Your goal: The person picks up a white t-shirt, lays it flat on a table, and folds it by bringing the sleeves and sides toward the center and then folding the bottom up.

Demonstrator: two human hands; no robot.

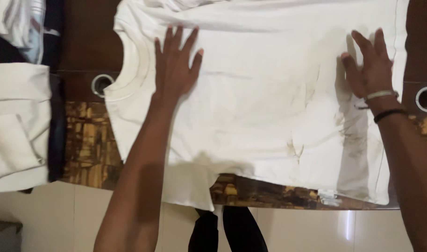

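- A white T-shirt (251, 93) lies spread flat across a dark wooden table (87, 42), its collar toward the left and its hem toward the right; the near edge and one sleeve hang over the table's front edge.
- Faint brownish marks show on the cloth toward the hem side.
- The left hand (176, 65) rests palm down on the shirt just beside the collar, fingers spread and flat, gripping nothing.
- The right hand (370, 65) lies flat on the shirt near the hem, fingers extended, also holding nothing; its wrist carries a light bracelet (380, 94) and a dark band (389, 113).
- A stack of folded light clothes (17, 126) sits at the left end of the table, well apart from the shirt.
- Two round metal-rimmed holes (101, 84) sit in the tabletop, one near the collar, the other at the far right.
- A pale tiled floor (316, 231) shows below the table.
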